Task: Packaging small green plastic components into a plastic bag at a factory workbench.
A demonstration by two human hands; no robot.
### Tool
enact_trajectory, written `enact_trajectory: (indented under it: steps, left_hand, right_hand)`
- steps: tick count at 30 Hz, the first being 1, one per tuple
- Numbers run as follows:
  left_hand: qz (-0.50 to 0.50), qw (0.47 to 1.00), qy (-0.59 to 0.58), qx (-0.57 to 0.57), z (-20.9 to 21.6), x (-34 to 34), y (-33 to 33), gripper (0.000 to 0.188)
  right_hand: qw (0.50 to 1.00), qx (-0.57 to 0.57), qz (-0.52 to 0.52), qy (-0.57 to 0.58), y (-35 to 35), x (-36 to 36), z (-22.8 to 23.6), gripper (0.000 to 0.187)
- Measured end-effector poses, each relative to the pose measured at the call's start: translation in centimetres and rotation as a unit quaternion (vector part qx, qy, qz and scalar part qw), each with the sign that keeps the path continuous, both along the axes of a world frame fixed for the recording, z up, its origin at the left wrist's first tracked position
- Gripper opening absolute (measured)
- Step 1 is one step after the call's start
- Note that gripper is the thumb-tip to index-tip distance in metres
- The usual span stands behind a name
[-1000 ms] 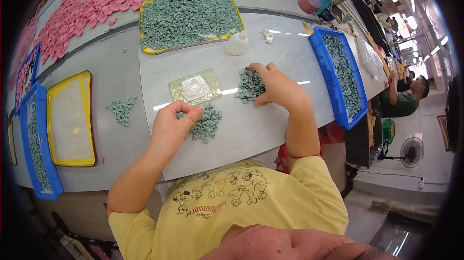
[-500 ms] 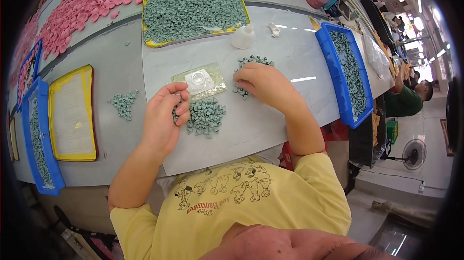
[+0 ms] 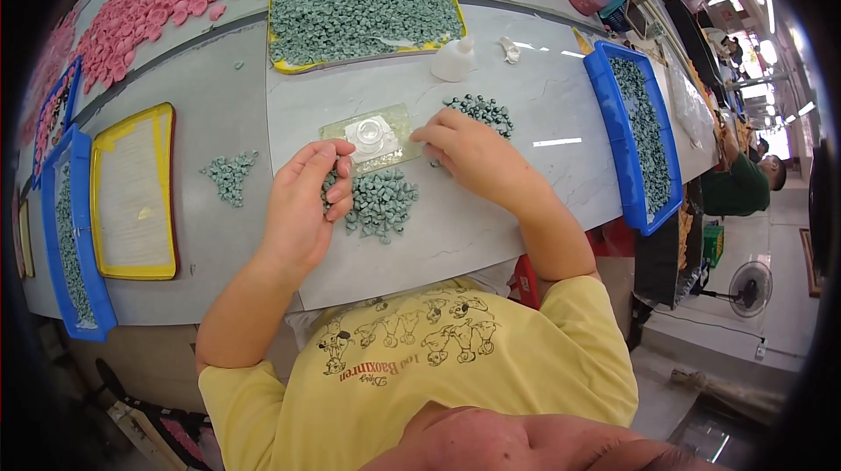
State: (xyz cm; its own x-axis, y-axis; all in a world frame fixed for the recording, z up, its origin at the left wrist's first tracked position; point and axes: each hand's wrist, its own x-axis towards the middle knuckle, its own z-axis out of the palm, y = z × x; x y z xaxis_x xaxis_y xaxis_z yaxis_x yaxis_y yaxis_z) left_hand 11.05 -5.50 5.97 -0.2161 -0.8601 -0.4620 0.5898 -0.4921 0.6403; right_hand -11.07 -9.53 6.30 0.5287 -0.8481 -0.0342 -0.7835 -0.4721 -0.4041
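Observation:
My left hand (image 3: 305, 195) is closed, thumb against fingertips, at the left end of a translucent greenish pad (image 3: 403, 152). What it pinches is too small to make out. My right hand (image 3: 473, 154) is at the pad's right end, fingers bent and drawn together; anything in them is hidden. On the pad lies a white square with a small clear round dish (image 3: 371, 133). A pile of small green pieces (image 3: 385, 201) lies just below the pad, partly behind my left fingers. Beyond my right hand sits a cluster of green pieces with dark shiny tops (image 3: 484, 112).
Green pieces fill a yellow-rimmed tray (image 3: 279, 49) at the back. A white squeeze bottle (image 3: 452, 61) stands before it. Blue bins (image 3: 620, 142) flank both sides. A yellow-edged tray (image 3: 133, 195) and a small green heap (image 3: 229, 178) lie left; pink cups (image 3: 175, 2) cover the far left.
My right hand has shifted left, from over the dark-topped cluster to the pad's edge, uncovering more of that cluster. The left hand stays closed near the pad. The whole view has shifted slightly.

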Motion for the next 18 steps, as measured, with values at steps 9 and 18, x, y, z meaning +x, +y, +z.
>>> enact_trajectory:
  steps: [9, 18]
  left_hand:
    - [0.047, 0.998, 0.030, -0.001, -0.8, 1.1, -0.1, 0.016]
    - [0.058, 0.997, 0.043, 0.002, -0.5, 1.5, 0.0, 0.017]
  right_hand:
    - [0.956, 0.221, 0.135, -0.138, 2.5, 4.3, -0.7, 0.021]
    - [0.928, 0.154, 0.060, -0.334, 1.5, 4.5, -0.4, 0.017]
